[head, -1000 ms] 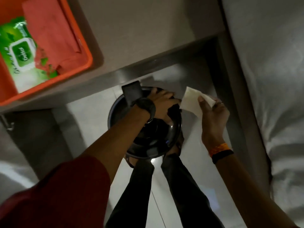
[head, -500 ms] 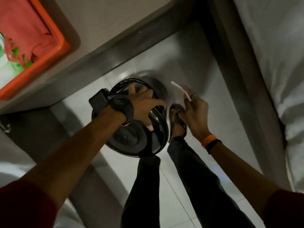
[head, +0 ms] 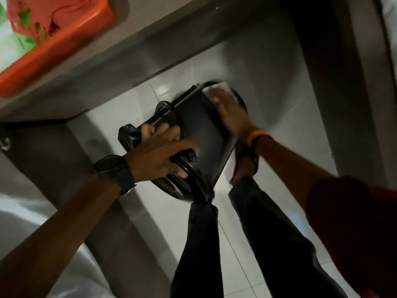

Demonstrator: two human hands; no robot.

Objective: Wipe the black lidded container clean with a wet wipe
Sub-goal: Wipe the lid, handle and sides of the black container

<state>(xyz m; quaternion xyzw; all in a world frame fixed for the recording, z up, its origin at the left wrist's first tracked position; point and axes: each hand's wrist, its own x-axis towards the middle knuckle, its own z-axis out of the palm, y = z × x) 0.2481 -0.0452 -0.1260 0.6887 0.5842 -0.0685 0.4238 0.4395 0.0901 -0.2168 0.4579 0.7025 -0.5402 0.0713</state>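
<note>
A person's left hand [head: 159, 151] was clamped around the lid end of the black lidded container [head: 202, 138], fingers curled over its rim and hinge hardware, while the right hand [head: 231, 112] lay nearly flat, pressing a wet wipe [head: 217, 88] against the far edge of the container's side. The container was held tipped on its side in the air above the tiled floor [head: 268, 82], just in front of the person's legs and below the desk [head: 150, 39].

The step looked to be the wiping of the side wall. Done well, it would call for a firm, steady hold from the left hand, long overlapping strokes from base to lid, a turn of the container to reach each unwiped strip, and a fresh fold of the wipe once soiled.

An orange tray [head: 64, 39] sat on the desk, holding a red cloth [head: 43, 11] and a green-and-white pack [head: 15, 46]; motion blur left no writing legible on it. A dark watch [head: 109, 165] circled the left wrist, an orange band [head: 254, 136] the right.
</note>
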